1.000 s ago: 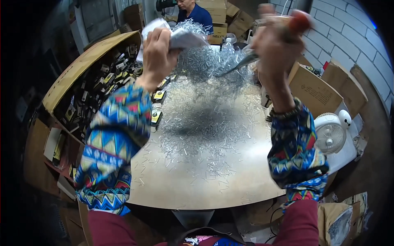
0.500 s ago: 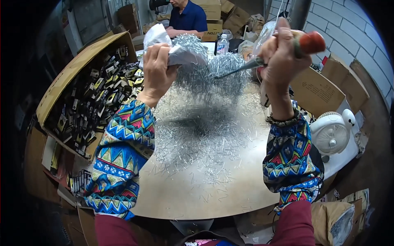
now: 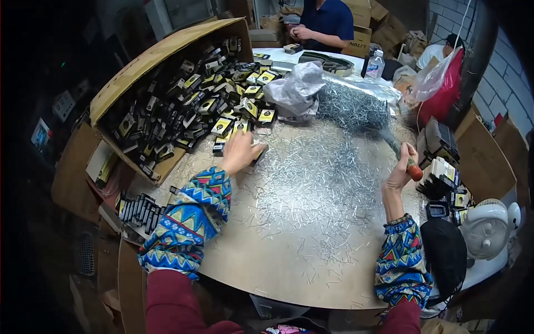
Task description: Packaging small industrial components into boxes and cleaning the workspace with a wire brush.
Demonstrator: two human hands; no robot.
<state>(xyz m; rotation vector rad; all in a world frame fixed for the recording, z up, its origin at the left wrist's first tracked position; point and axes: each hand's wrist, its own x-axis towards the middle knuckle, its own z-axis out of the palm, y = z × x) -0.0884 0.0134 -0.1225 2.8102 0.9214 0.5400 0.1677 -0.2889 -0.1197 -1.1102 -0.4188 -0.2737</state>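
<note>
My left hand (image 3: 239,153) lies at the edge of a pile of small black-and-yellow boxes (image 3: 266,116), thumb apart from the fingers, fingertips on the nearest boxes. Whether it presses on one is partly hidden under the palm. My right hand (image 3: 399,170) is closed round a long tool with a red-ended handle (image 3: 414,171); its far end meets a dense heap of thin silvery metal pins (image 3: 356,104). This heap rests at the far side, against a crumpled white bag (image 3: 297,92). Many loose pins (image 3: 311,189) are strewn over the wooden tabletop (image 3: 267,261).
A large cardboard carton (image 3: 167,50) full of the small boxes lies tipped on the left. Beyond the table sits a person in a dark blue shirt (image 3: 331,25). A clear bottle (image 3: 375,64) stands at the back. A white fan (image 3: 486,228) is at the right.
The bag and pin heap, held up before, now rest on the table. My left hand has let go of the bag and moved down to the boxes. My right hand has lowered with the tool.
</note>
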